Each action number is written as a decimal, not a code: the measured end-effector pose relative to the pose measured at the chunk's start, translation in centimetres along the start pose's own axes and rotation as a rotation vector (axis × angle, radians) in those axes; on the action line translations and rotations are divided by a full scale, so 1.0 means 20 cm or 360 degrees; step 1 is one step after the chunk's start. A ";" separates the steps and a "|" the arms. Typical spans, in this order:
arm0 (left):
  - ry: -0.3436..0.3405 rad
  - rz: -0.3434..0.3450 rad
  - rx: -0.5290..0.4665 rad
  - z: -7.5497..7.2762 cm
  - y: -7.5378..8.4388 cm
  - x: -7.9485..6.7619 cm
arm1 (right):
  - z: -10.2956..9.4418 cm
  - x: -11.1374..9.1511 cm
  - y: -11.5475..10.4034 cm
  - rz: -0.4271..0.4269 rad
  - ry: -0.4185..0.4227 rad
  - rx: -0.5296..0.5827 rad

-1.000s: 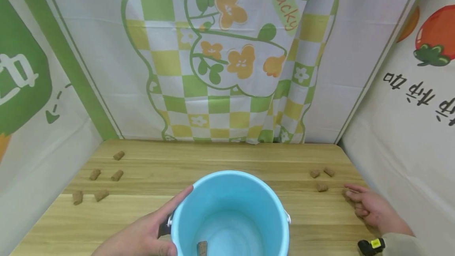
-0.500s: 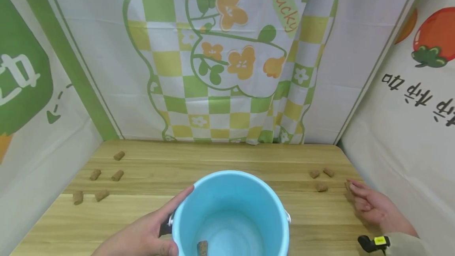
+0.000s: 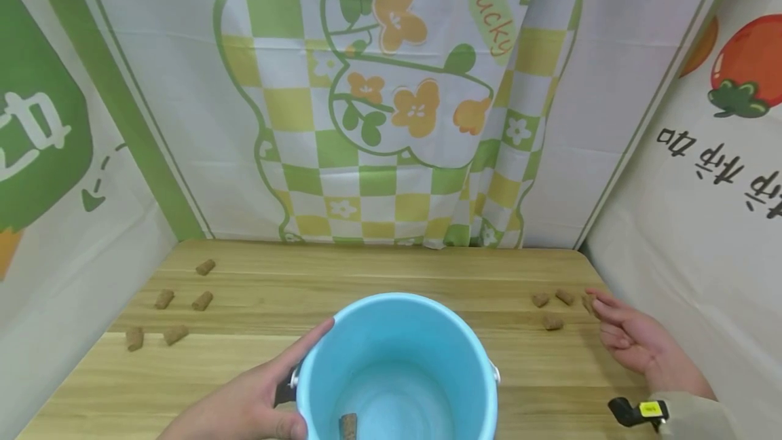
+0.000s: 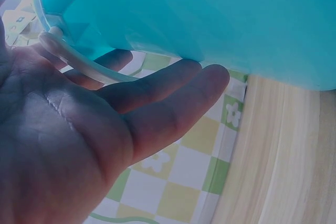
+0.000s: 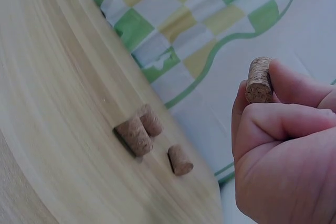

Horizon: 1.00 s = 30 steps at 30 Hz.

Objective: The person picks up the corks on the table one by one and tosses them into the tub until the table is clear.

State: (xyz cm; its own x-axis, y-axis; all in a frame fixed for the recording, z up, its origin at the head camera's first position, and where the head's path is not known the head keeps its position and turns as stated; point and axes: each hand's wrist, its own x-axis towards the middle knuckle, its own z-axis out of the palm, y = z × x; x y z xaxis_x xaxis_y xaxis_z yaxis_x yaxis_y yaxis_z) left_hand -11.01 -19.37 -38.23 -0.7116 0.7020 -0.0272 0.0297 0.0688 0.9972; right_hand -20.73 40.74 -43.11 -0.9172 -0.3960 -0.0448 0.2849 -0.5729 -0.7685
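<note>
My left hand (image 3: 253, 392) lies against the outer left side of a light blue bucket (image 3: 482, 358), its fingers spread along the wall. In the left wrist view the fingers (image 4: 173, 98) are nearly straight, tips at the bucket's side, beside the white handle (image 4: 86, 66). Inside the bucket is one cork (image 3: 348, 425). At the right end of the table, my right hand (image 3: 635, 345) pinches another cork (image 5: 259, 80) between thumb and finger. Close to it lie three loose corks, one of them a cork (image 3: 552, 322) nearest the bucket.
Several corks, among them a cork (image 3: 202, 301), are scattered on the left part of the wooden table (image 3: 275, 290). Behind the table hangs a green and yellow checked cloth (image 3: 366, 189). A printed white cloth wall (image 3: 684, 236) stands close beside my right hand.
My right hand has picked up a cork from the table's right side and moved slightly away from me with it. My left hand and the bucket have stayed nearly still.
</note>
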 end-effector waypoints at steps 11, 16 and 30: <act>0.0026 -0.0007 0.0058 -0.01 0.00 -0.01 | 0.06 0.01 0.01 -0.0019 -0.0114 0.0024; 0.0012 -0.0012 0.0037 0.00 -0.01 0.00 | 0.12 0.00 -0.01 -0.0033 -0.0150 0.0002; 0.0033 0.0010 0.0073 0.00 0.01 0.00 | 0.42 0.03 -0.04 -0.0023 -0.0381 -0.0071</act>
State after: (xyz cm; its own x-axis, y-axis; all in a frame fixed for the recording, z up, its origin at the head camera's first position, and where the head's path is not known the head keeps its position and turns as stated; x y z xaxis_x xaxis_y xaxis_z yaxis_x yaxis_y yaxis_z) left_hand -10.94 -19.38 -38.06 -0.7256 0.6879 -0.0188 0.0662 0.0970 0.9931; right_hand -19.19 34.86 -37.15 -0.8275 -0.5496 0.1150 0.2546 -0.5498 -0.7955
